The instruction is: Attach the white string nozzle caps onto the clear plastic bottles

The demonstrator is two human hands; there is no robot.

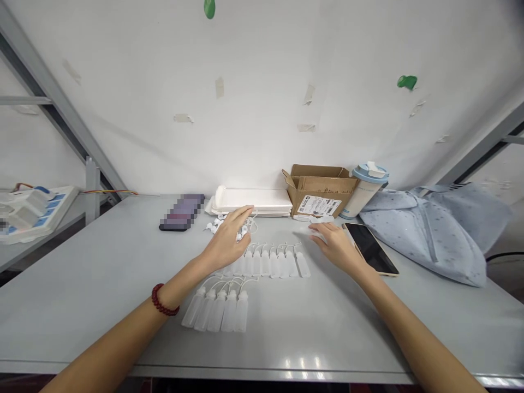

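My left hand (pixel 228 240) reaches over a small pile of white caps with thin tubes (pixel 242 225). Its thumb is apart from the outstretched fingers, and I see nothing held in it. My right hand (pixel 338 245) has its fingertips around a small translucent plastic bottle (pixel 321 220), partly hidden by the fingers, in front of the cardboard box. Between the hands lies a row of several translucent bottles with curved thin tubes (pixel 274 263), its left end hidden by my left hand. A second, nearer group of bottles (pixel 221 310) lies beside my left forearm.
A stack of white flat packs (pixel 254 201), an open cardboard box (pixel 321 191) and a lidded cup (pixel 363 191) stand along the wall. A phone (pixel 370 248) and a blue patterned fabric bag (pixel 429 234) lie right. Another phone (pixel 182 213) lies left.
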